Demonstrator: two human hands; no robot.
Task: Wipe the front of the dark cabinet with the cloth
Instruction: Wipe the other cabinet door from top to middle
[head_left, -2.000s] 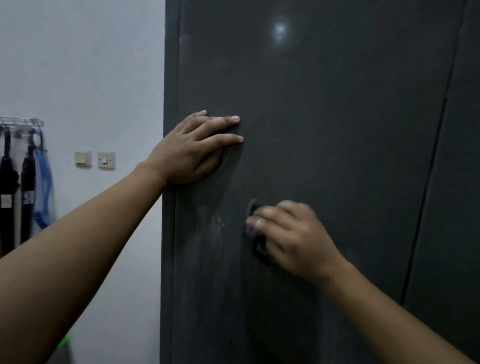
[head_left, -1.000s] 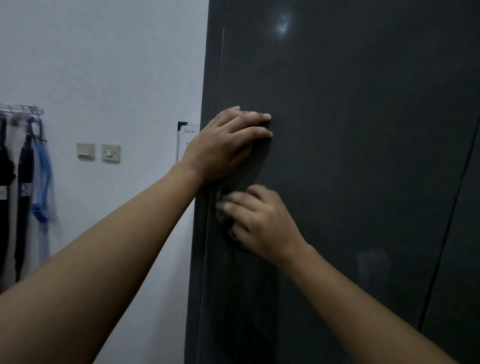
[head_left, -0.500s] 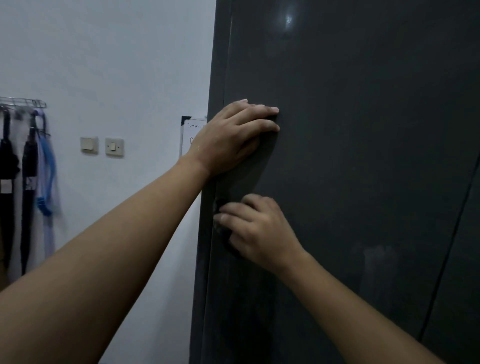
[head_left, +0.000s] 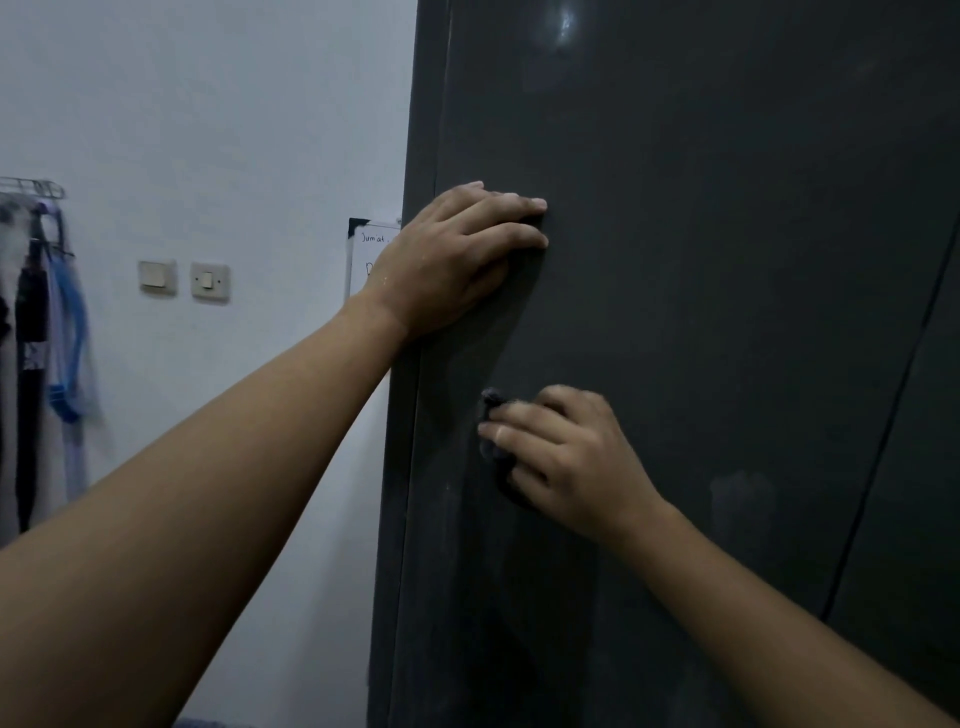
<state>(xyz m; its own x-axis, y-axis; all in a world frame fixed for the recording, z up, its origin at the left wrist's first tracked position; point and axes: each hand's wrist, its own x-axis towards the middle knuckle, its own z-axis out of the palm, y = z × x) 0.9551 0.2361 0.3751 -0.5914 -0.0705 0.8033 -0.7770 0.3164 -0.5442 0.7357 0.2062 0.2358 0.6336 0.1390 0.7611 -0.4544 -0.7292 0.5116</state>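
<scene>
As the wiping stroke turns back from the door's left edge, the dark cloth (head_left: 492, 401) sits bunched against the front of the dark cabinet (head_left: 727, 270). It is about mid-height on the left-hand panel and mostly hidden under the right hand (head_left: 566, 460). That hand's grip is closed on the cloth, fingers curled over it and pressing it to the surface.

Half a second ago those fingertips were at the panel's left edge; now they lie a little way in from it. The pass along the edge therefore looks finished and a return sweep looks to be under way. The left hand (head_left: 462, 254) has kept its place higher up near the same edge, its grip holding nothing and its fingers laid flat on the door as a brace.

Faint dusty streaks (head_left: 452, 525) below the cloth and a pale patch (head_left: 743, 499) to its right suggest much of the front is still unwiped.

Beyond the cabinet, a small whiteboard (head_left: 370, 260) on the pale wall (head_left: 218, 104) reads "Jum'at"; the writing below that is cut off. Two wall switches (head_left: 184, 279) and hanging items (head_left: 57, 332) under a wire rack (head_left: 32, 186) lie further left.
</scene>
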